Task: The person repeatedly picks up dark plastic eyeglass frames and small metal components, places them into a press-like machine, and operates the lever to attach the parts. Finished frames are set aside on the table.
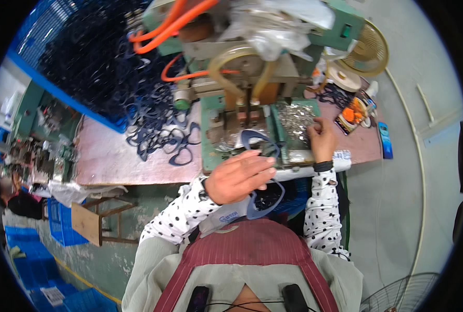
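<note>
Left hand [240, 176] grips one blue strap loop [262, 141] at the press; right hand [321, 138] pinches, probably, rivets from tray [294, 118]. Big strap pile [111, 62] left unprocessed.

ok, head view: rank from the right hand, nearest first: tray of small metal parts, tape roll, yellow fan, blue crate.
1. Tray of small metal parts: under the right hand.
2. Tape roll: behind, slightly right.
3. Yellow fan: farther back right.
4. Blue crate: far left.

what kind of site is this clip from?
Likely a small factory workshop. A green bench machine with orange hoses stands on a worn table; a blue crate spills dark loop-shaped parts. The left hand holds one loop; the right hand reaches into small metal pieces.
</note>
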